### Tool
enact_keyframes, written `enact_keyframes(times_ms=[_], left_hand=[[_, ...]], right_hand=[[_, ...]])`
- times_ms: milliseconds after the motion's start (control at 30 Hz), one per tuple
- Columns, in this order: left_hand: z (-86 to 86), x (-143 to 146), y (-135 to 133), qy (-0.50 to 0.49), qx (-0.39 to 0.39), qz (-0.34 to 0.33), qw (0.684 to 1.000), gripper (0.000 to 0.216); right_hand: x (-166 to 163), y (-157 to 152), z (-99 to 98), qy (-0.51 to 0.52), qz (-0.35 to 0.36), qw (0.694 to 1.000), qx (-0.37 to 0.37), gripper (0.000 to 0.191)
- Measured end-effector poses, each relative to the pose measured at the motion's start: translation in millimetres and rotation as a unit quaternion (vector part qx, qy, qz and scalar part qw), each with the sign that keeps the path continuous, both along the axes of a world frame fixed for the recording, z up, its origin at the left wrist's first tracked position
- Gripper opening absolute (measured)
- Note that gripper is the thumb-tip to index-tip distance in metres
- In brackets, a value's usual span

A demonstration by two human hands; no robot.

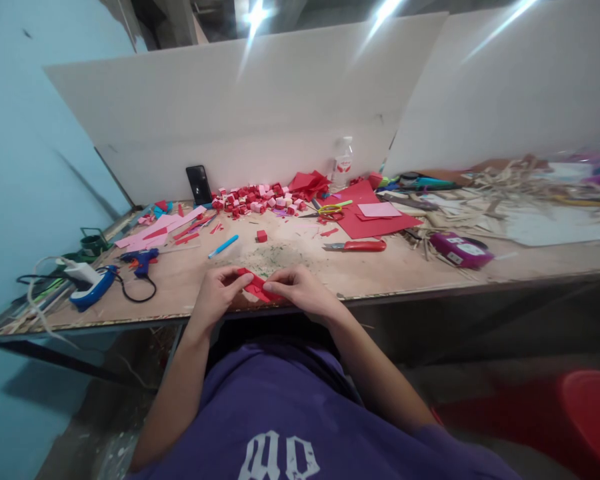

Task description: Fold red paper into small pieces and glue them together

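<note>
1. Hands: the left hand (219, 288) and the right hand (300, 288) are both closed in a fingertip pinch on a small red paper piece (255, 285). It is held between them just above the near edge of the surface (405, 267).
2. Step: a fold or crease is judged to be in hand, since the red paper piece is bent between the two pinches.
3. Next move: a firm hold by one hand would be called for while the crease is pressed flat by the other, because so small a piece could easily slip.
4. Nearby: a pile of small red and pink folded pieces (257, 199) lies farther back. Scissors (330, 211) and a red utility knife (356, 246) are set right of centre, and a blue glue gun (141, 259) to the left.
5. Writing: a red label is seen on the clear bottle (343, 163) and white labels on the purple round item (461, 249), but none can be read. White lettering on the purple shirt (280, 413) is cut off at the lower edge.
</note>
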State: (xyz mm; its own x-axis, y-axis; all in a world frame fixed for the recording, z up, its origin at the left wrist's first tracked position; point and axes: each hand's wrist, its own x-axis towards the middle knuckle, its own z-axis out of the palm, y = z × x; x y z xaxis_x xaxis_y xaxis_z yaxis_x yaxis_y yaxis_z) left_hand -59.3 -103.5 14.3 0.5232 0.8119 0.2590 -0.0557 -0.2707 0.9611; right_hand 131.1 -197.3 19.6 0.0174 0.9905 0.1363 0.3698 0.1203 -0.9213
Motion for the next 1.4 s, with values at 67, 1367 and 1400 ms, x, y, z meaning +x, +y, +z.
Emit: enact_keyframes(times_ms=[67,1367,1400], left_hand=[[-1.9,-1,2,-0.012,0.022,0.029,0.999,0.024],[3.5,3,-2,0.068,0.026,-0.039,0.997,0.025],[3.3,3,-1,0.068,0.028,-0.041,0.996,0.025]], right_hand=[[0,0,0.5,-0.001,-0.005,1.0,-0.003,0.036],[-6,7,-5.1,0.03,-0.116,0.978,0.168,0.011],[-7,7,-5.6,0.02,-0.108,0.978,0.178,0.007]])
